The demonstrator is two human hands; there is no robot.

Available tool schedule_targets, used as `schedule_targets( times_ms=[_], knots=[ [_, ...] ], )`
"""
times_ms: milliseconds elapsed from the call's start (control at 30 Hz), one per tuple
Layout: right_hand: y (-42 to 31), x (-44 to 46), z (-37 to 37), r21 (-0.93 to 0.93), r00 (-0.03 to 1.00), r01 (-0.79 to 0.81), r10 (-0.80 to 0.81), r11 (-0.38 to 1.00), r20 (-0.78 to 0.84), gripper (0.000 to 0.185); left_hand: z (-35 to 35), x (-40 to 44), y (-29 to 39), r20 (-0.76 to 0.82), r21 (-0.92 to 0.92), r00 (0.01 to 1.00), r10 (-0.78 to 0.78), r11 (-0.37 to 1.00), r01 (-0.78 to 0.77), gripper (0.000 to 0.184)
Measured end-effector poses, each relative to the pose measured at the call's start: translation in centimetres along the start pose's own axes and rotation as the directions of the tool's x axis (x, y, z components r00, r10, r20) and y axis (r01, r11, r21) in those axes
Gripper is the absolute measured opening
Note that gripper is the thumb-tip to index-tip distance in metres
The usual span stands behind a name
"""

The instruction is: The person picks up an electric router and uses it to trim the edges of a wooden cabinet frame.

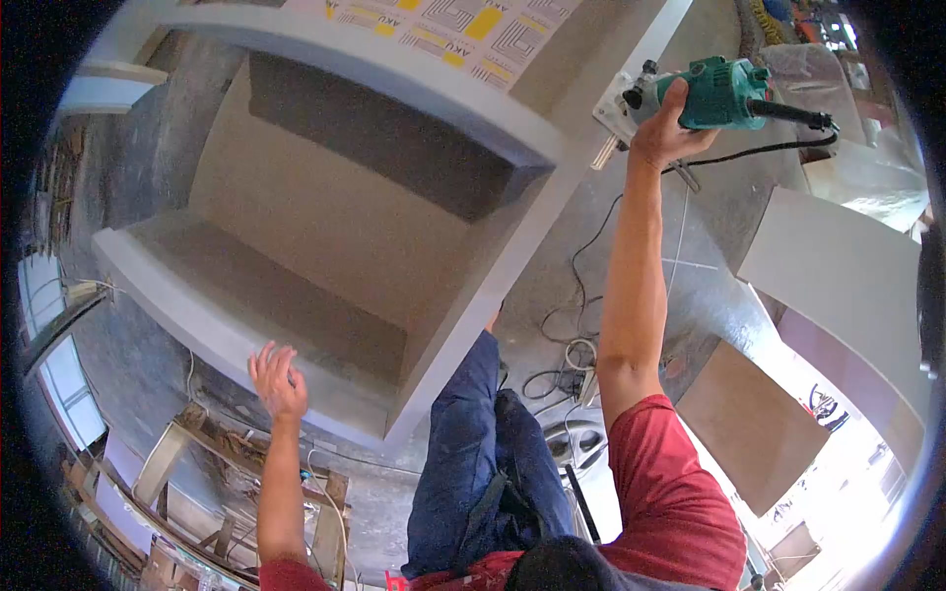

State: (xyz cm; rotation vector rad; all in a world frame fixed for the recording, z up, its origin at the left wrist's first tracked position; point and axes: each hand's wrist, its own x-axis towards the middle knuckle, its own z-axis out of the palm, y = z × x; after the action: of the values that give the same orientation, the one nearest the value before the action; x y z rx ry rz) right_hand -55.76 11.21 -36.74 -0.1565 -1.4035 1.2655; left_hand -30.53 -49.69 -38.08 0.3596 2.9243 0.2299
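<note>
My right hand [670, 135] is wrapped around a green trim router [724, 92] with a pale base plate. The router's base is at the long edge of a grey cabinet carcass [485, 300]; whether it touches the edge I cannot make out. A black cord runs from the router's back end. My left hand [280, 382] is open, fingers stretched out, at the curved front edge of the carcass; I cannot tell if it touches. The carcass lies with its open compartment facing up.
Cords [581, 286] and a power strip [588, 386] lie on the floor near my legs. A brown board [754, 424] and a large pale panel [838, 286] are on the right. A wooden frame [222, 443] stands at lower left. Printed sheeting [443, 30] covers the far compartment.
</note>
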Motion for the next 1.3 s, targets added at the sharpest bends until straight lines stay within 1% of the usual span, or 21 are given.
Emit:
schedule_targets(
  times_ms=[100, 200, 267, 300, 333, 367, 400, 467, 567, 600, 633, 667, 733, 833, 900, 933, 967, 1100, 1167, 1233, 1300],
  knots=[
    [3.2, 2.4, 0.0, -0.030, 1.000, 0.020, -0.021, 0.999, -0.018, 0.048, 0.2, -0.5, -0.6, 0.087, 0.043, 0.996, -0.023, 0.999, 0.020, 0.031],
    [6.5, 5.4, -0.2, -0.117, 0.998, 0.058, -0.054, 0.991, 0.039, 0.048, 0.1, -0.9, -0.8, 0.172, 0.109, 0.984, -0.036, 0.994, 0.017, 0.033],
    [8.3, 7.0, 0.4, -0.113, 0.999, 0.041, -0.041, 0.993, 0.000, 0.047, -0.2, 0.1, 0.0, 0.276, 0.209, 0.946, -0.168, 0.972, 0.111, 0.035],
    [8.8, 7.8, 0.8, -0.126, 0.999, 0.041, -0.043, 0.991, -0.009, 0.047, 0.4, 2.2, 0.7, 0.283, 0.212, 0.947, -0.155, 0.973, 0.096, 0.035],
    [9.2, 8.3, 1.0, -0.116, 1.000, 0.007, -0.008, 0.993, -0.010, 0.047, 1.3, 3.8, 1.8, 0.029, 0.061, 0.931, -0.363, 0.931, 0.361, 0.036],
    [9.4, 8.8, 1.3, -0.108, 0.999, -0.033, 0.033, 0.994, -0.006, 0.048, 1.7, 4.8, 3.0, -0.179, -0.147, 0.796, -0.579, 0.815, 0.560, 0.037],
    [9.8, 9.5, 1.8, -0.119, 0.999, -0.040, 0.040, 0.992, -0.007, 0.048, -0.9, 10.5, 8.4, -0.204, -0.182, 0.811, -0.548, 0.835, 0.519, 0.037],
    [11.4, 11.7, 2.7, -0.078, 0.997, -0.077, 0.078, 0.994, 0.002, 0.049, -3.6, 21.6, 18.4, -0.255, -0.343, 0.893, -0.371, 0.898, 0.275, 0.036],
    [13.9, 14.5, 3.5, -0.104, 0.998, -0.056, 0.059, 0.993, 0.024, 0.050, -5.7, 35.9, 31.2, -0.187, -0.564, 0.982, -0.030, 0.822, -0.082, 0.037],
    [15.0, 15.5, 3.6, -0.108, 0.998, -0.051, 0.054, 0.993, 0.024, 0.050, -5.6, 40.4, 35.2, -0.094, -0.652, 0.994, 0.057, 0.751, -0.105, 0.037],
    [16.1, 16.4, 3.6, -0.103, 0.999, -0.047, 0.048, 0.994, 0.010, 0.046, -4.7, 44.4, 39.0, -0.003, -0.828, 0.996, 0.087, 0.559, -0.051, 0.036],
    [16.9, 17.2, 3.7, -0.097, 0.999, -0.045, 0.045, 0.994, -0.005, 0.043, -2.6, 47.5, 42.7, 0.104, -0.960, 0.993, 0.054, 0.266, 0.086, 0.037],
    [18.5, 18.9, 4.3, -0.078, 0.998, -0.054, 0.051, 0.996, -0.033, 0.039, -0.4, 53.8, 48.3, 0.278, -0.957, 0.958, 0.074, 0.105, 0.270, 0.040],
    [22.2, 22.7, 5.1, 0.001, 0.997, -0.071, 0.071, 0.997, -0.022, 0.034, 1.8, 61.5, 54.2, 0.330, -0.939, 0.942, 0.053, 0.122, 0.322, 0.045],
    [24.9, 25.1, 4.9, 0.048, 0.996, -0.087, 0.086, 0.995, 0.011, 0.033, 2.5, 64.6, 56.6, 0.200, -0.908, 0.980, 0.019, 0.379, 0.178, 0.047],
    [25.7, 25.5, 4.7, 0.017, 0.997, -0.076, 0.076, 0.997, 0.002, 0.033, 2.5, 64.4, 57.4, 0.185, -0.884, 0.981, -0.060, 0.426, 0.193, 0.050],
    [27.7, 27.1, 5.0, -0.002, 0.998, -0.059, 0.059, 0.998, -0.005, 0.033, 2.3, 65.6, 58.4, 0.172, -0.885, 0.983, -0.065, 0.428, 0.183, 0.050],
    [32.0, 31.5, 5.4, 0.024, 0.999, -0.029, 0.028, 0.999, 0.016, 0.032, 2.6, 65.3, 60.5, 0.257, -0.836, 0.942, -0.215, 0.441, 0.328, 0.049],
    [34.0, 34.1, 5.2, -0.040, 0.998, -0.013, 0.015, 0.999, 0.061, 0.033, 2.3, 65.4, 60.9, 0.278, -0.810, 0.920, -0.275, 0.448, 0.379, 0.049],
    [35.9, 36.4, 5.7, -0.088, 0.994, 0.008, 0.002, 0.996, 0.111, 0.034, 1.7, 65.4, 61.3, 0.281, -0.684, 0.916, -0.286, 0.610, 0.400, 0.049],
    [37.8, 38.4, 6.5, -0.113, 0.991, 0.017, -0.001, 0.993, 0.135, 0.035, 1.2, 65.9, 62.1, 0.335, -0.621, 0.888, -0.316, 0.634, 0.460, 0.050]
  ],
)
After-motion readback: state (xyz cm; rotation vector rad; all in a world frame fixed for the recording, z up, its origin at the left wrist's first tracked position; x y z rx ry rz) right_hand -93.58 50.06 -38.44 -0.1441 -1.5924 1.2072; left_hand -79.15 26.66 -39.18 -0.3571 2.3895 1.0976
